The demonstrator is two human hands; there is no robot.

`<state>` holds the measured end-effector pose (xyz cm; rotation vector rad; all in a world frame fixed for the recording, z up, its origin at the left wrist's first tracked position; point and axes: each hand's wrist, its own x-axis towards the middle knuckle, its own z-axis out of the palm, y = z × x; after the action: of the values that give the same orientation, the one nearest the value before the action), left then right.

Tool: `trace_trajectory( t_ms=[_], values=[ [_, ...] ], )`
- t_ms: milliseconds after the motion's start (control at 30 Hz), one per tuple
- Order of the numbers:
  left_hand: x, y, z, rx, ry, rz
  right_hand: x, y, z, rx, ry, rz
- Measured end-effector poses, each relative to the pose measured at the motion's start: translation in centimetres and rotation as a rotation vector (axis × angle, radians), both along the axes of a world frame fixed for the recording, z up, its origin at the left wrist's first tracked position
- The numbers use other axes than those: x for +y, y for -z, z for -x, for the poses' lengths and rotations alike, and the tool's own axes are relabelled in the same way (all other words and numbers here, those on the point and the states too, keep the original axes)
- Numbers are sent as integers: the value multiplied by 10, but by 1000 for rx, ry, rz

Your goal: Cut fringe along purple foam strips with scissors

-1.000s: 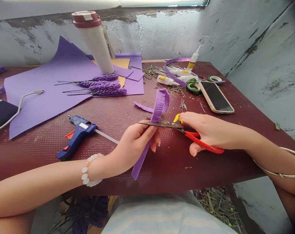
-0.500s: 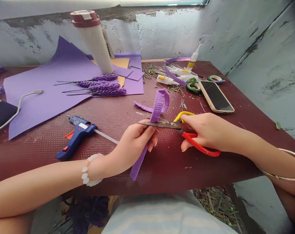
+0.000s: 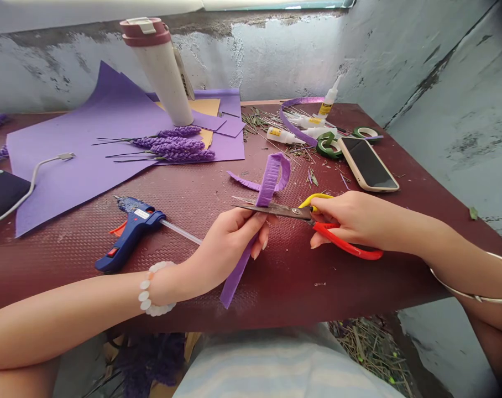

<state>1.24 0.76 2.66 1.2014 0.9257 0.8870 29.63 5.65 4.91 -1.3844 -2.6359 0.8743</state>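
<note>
Between the thumb and fingers of my left hand (image 3: 230, 243) is a purple paper strip (image 3: 236, 279). Its upper part is snipped into a fringe and curls over above the fingers, while the plain end hangs down toward the table edge. My right hand (image 3: 350, 221) is closed round the scissors (image 3: 342, 240), which have one yellow and one red handle. The blades lie across the strip just above my left thumb, slightly apart at the tips. A blue hot glue gun (image 3: 129, 235) with a clear glue stick rests left of my left hand.
Purple sheets (image 3: 77, 132) carry purple flower stems (image 3: 176, 146) and a white tumbler (image 3: 163, 77). At the back right are glue bottles (image 3: 328, 102), wires, green tape rolls (image 3: 329, 146) and a phone (image 3: 369, 163). A white cable (image 3: 37, 171) lies at left.
My right hand and the scissor handles have shifted slightly up and to the right, with the handles a little closer together. My left hand and the strip are nearly still.
</note>
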Motion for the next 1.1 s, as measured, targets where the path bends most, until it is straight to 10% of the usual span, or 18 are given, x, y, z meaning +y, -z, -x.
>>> trace_trajectory(
  t_ms=[400,1100],
  values=[
    [-3,0,5,-179,87,26,5,-6,-17,205,-104,468],
    [-1,0,2,-170,86,30,-2,-11,-3,131,-25,347]
  ],
)
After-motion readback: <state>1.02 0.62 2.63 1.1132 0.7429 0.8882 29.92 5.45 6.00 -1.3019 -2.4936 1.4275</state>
